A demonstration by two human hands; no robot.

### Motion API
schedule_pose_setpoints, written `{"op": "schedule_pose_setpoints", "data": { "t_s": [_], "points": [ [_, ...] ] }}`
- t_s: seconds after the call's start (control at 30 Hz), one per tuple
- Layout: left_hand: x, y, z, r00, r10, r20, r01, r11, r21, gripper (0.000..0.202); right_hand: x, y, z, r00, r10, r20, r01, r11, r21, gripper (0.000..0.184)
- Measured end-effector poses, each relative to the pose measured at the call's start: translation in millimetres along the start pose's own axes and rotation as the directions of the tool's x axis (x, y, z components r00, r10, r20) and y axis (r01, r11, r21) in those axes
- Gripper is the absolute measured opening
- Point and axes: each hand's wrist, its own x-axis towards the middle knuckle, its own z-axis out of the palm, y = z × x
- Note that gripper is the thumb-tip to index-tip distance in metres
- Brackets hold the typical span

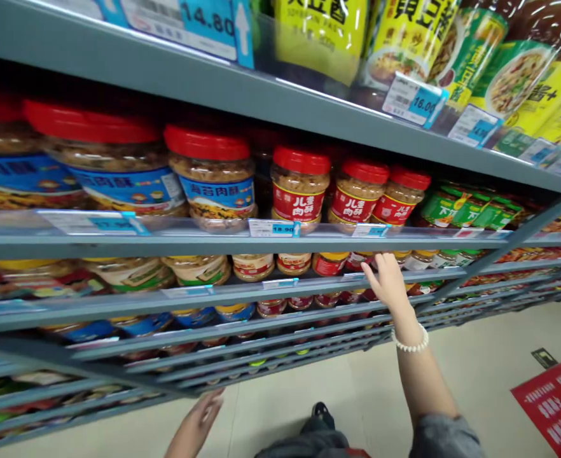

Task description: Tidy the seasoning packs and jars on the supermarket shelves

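Note:
My right hand (pixel 386 280), with a white beaded bracelet (pixel 411 343) on the wrist, reaches to the second visible shelf row. Its thumb stands apart from the fingers and nothing shows in it. It overlaps the shelf edge near a small red-labelled jar (pixel 358 261); whether it touches anything I cannot tell. Low in front of the shelves hangs my left hand (pixel 197 421), empty, fingers loosely bent and slightly blurred. Above the right hand, red-lidded jars (pixel 359 191) with red labels line the upper row. Larger blue-labelled jars (pixel 218 178) stand left of them.
Bottles with yellow labels (pixel 404 44) fill the top shelf, with price tags (pixel 414 98) along its edge. Green-labelled jars (pixel 471 203) sit farther right. Several lower shelves (pixel 242 331) descend to the pale floor (pixel 357 388). A red sign (pixel 554 407) is at lower right.

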Motion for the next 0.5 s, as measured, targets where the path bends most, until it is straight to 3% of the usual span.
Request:
{"op": "schedule_pose_setpoints", "data": {
  "t_s": [0.07,0.1,0.17,0.2,0.27,0.33,0.37,0.43,0.5],
  "points": [
    [43.4,69.0,-1.4,0.972,0.228,-0.055,-0.227,0.974,0.023,0.031,15.0,13.3,0.5,0.994,0.064,0.086,-0.056,0.993,-0.099,0.042],
    [66.2,109.9,-5.0,0.929,0.359,-0.089,-0.351,0.932,0.095,0.032,20.9,19.0,2.0,0.989,0.091,0.120,-0.076,0.989,-0.126,0.043],
    [110.0,193.3,-14.5,0.797,0.576,-0.183,-0.526,0.810,0.259,0.043,31.4,27.6,6.6,0.980,0.116,0.161,-0.095,0.987,-0.133,0.049],
    [130.2,231.7,-18.3,0.741,0.628,-0.238,-0.549,0.770,0.325,0.046,36.5,30.6,9.2,0.980,0.111,0.164,-0.092,0.989,-0.120,0.052],
    [166.5,295.1,-20.5,0.701,0.650,-0.292,-0.513,0.745,0.427,0.044,46.8,34.5,14.5,0.986,0.075,0.146,-0.063,0.995,-0.083,0.056],
    [196.5,338.5,-14.4,0.739,0.607,-0.293,-0.402,0.746,0.532,0.034,57.2,36.8,18.7,0.990,0.013,0.140,-0.008,0.999,-0.035,0.059],
    [209.1,353.4,-9.2,0.791,0.551,-0.266,-0.336,0.755,0.563,0.031,62.1,37.8,19.9,0.988,-0.018,0.150,0.018,1.000,-0.004,0.059],
    [229.2,372.3,2.1,0.881,0.420,-0.216,-0.219,0.769,0.600,0.030,71.3,40.3,19.3,0.979,-0.083,0.188,0.072,0.995,0.064,0.056],
    [243.1,381.2,10.5,0.928,0.314,-0.202,-0.133,0.783,0.607,0.037,79.3,44.4,14.1,0.954,-0.157,0.256,0.127,0.983,0.130,0.051]
  ]
}}
